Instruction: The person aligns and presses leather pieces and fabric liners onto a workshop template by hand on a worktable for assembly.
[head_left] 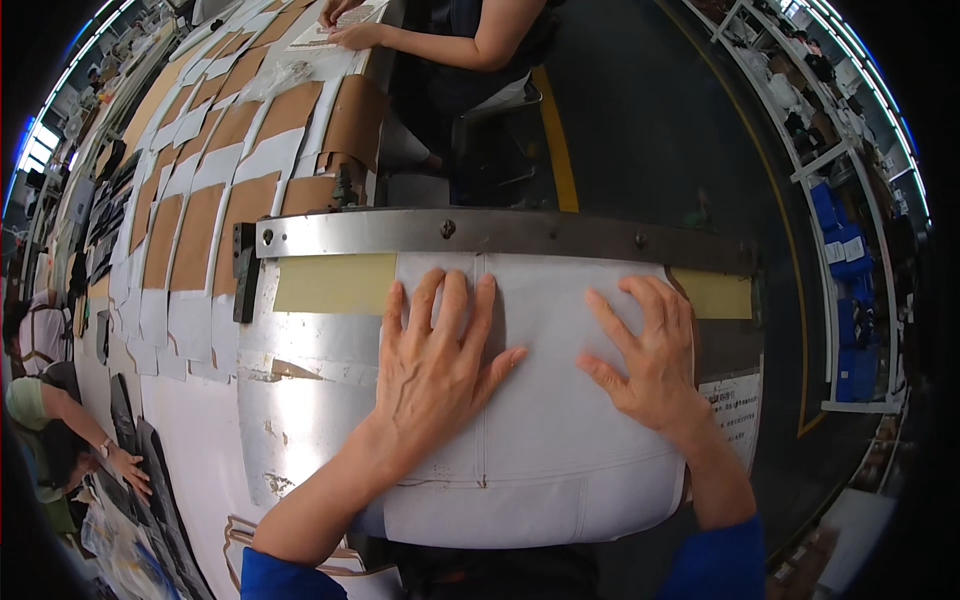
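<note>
A white stitched panel (540, 430), leather or fabric, lies over a metal work plate (285, 430). Its far edge meets a long steel bar (540, 234) with screws, and its near edge droops toward me. My left hand (430, 350) rests flat on the panel's left part, fingers spread, fingertips just short of the bar. On the right part, close to the side edge, lies my right hand (650, 350), its fingers also apart. Pale yellow strips (335, 284) show on both sides of the panel beneath the bar.
Rows of brown and white cut pieces (240, 215) cover the table to the left. Across from me sits a person (480, 50) with hands on papers. Another person's hand (128, 472) touches dark pieces at far left. Shelving with blue bins (848, 255) lines the right.
</note>
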